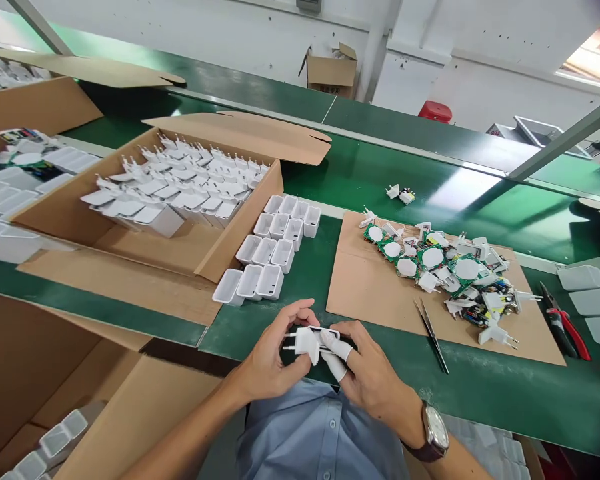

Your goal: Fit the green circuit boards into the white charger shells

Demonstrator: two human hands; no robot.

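Both hands meet over the table's near edge on a white two-pin plug adapter. Its pins point left, between the fingers of my left hand. White covers sit on fingertips of my right hand, which pinches the adapter from the right. Part of the adapter is hidden behind the fingers. Left of the hands stand rows of open white plastic housings. On a cardboard sheet to the right lies a pile of green circuit boards with white plug parts. Tweezers lie at its near edge.
A cardboard box full of white adapters stands at left on the green table. Red-handled pliers lie at right, beside more white housings. A small plug part with a board lies farther back. Boxes of housings sit below.
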